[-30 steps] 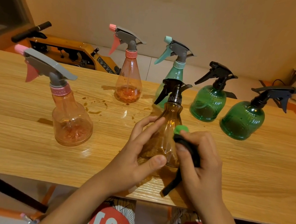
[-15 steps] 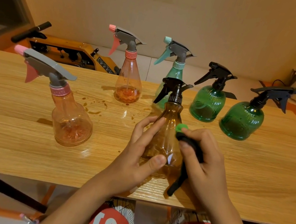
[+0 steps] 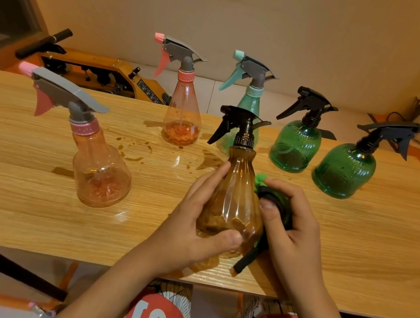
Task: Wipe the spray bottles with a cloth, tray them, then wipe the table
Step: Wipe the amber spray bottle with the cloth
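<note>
Amber spray bottle (image 3: 234, 198) upright at near middle of table (image 3: 22, 185), close to front edge; base hidden behind thumb, so resting or lifted: cannot tell. Gripped low by left hand (image 3: 193, 224), thumb across front, fingers curled round far side. Pressed against right flank: dark cloth (image 3: 275, 206) with green corner, bunched in curled right hand (image 3: 298, 237), loose tail hanging toward tabletop.

Against a second ago, barely any shift: bottle in same spot, same grip, cloth hand nudged slightly up and outward along flank. Judged from that: wiping of this bottle under way in short rubs, traying not begun. No tray in view.

Count: six spray bottles. One amber, in hand. Two pink with grey heads: near pink bottle (image 3: 97, 174) at left, far pink bottle (image 3: 181, 122) at rear. One teal bottle (image 3: 249, 105) behind amber. Two green with black triggers: inner green bottle (image 3: 294, 149), outer green bottle (image 3: 343, 173), at right. One cloth. Brown spill marks (image 3: 133, 153) between pink pair, awaiting table wipe.
</note>
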Motion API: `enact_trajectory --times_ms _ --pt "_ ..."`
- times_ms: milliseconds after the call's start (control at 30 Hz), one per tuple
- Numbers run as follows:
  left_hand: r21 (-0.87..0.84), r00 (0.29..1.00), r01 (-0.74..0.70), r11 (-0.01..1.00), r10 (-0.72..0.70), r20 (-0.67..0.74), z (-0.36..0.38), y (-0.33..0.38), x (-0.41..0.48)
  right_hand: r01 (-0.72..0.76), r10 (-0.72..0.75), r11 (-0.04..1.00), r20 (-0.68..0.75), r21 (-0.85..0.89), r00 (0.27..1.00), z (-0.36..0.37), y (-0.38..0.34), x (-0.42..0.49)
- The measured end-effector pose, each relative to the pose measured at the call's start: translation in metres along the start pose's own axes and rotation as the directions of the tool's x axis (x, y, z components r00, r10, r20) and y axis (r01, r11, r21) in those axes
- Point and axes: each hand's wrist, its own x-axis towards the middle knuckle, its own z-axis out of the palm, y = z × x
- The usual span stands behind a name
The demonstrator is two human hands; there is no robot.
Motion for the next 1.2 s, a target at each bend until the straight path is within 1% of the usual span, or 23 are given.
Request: enact_trajectory --times_ms 100,200,267,333,400,433,500,567,633,733,800,867,933,1033,1067,1200 --pt "-0.046 1.0 -0.001 0.999 0.002 0.02 0.0 0.002 -0.001 -0.047 0.047 0.999 -0.002 0.0 0.999 0.001 0.001 0.005" --pt "-0.03 1.0 -0.019 0.999 0.018 -0.021 0.0 0.0 -0.002 -0.038 0.038 0.999 0.007 -0.018 0.999 0.002 0.002 0.008" --pt "-0.008 0.998 -0.022 1.0 0.022 -0.056 0.001 -0.002 -0.002 0.01 -0.009 1.0 0.028 -0.026 1.0 0.001 0.0 0.006" --pt "0.004 0.996 -0.02 1.0 0.02 -0.084 0.0 -0.003 -0.002 0.099 -0.096 0.994 0.067 -0.038 0.993 0.001 -0.003 0.002" --pt "0.018 0.995 -0.023 1.0 0.024 -0.096 -0.001 -0.004 -0.001 0.179 -0.172 0.982 0.101 -0.06 0.98 0.001 -0.006 -0.003" --pt "0.023 0.995 -0.023 0.999 0.025 -0.092 -0.001 -0.004 0.0 0.193 -0.185 0.979 0.11 -0.07 0.977 0.001 -0.006 -0.003" --pt "0.032 0.997 -0.022 0.999 0.024 -0.069 0.0 -0.002 0.0 0.158 -0.151 0.984 0.088 -0.085 0.985 0.0 -0.004 0.002" --pt "0.04 0.998 -0.026 0.999 0.028 -0.051 0.001 -0.002 -0.001 0.081 -0.079 0.992 0.03 -0.092 0.996 0.001 -0.002 0.01" --pt "0.031 0.997 -0.025 0.999 0.027 -0.068 0.001 -0.002 -0.001 0.049 -0.048 0.995 0.007 -0.09 0.999 0.006 -0.004 0.013" --pt "0.006 0.993 -0.024 1.0 0.024 -0.118 -0.001 -0.001 -0.001 0.122 -0.118 0.989 0.05 -0.079 0.992 0.013 -0.008 0.006" --pt "0.026 0.992 -0.021 0.999 0.025 -0.127 -0.001 0.0 0.0 0.194 -0.188 0.979 0.086 -0.068 0.978 0.009 -0.009 -0.001" --pt "0.051 0.992 -0.017 0.999 0.023 -0.125 0.0 0.001 0.001 0.229 -0.222 0.971 0.105 -0.068 0.97 0.005 -0.009 -0.001" --pt "0.086 0.994 -0.02 0.996 0.029 -0.106 0.002 0.002 0.003 0.202 -0.196 0.976 0.076 -0.083 0.978 0.006 -0.007 0.006" --pt "0.088 0.995 -0.022 0.996 0.031 -0.092 0.003 0.003 0.002 0.096 -0.097 0.994 -0.014 -0.056 0.995 0.014 -0.007 0.018" --pt "0.083 0.994 -0.018 0.996 0.026 -0.105 0.002 0.003 0.002 0.096 -0.096 0.994 -0.017 -0.049 0.995 0.016 -0.008 0.018" --pt "0.096 0.992 -0.023 0.995 0.034 -0.122 0.001 0.005 -0.001 0.201 -0.199 0.978 0.051 -0.046 0.979 0.012 -0.006 0.004"
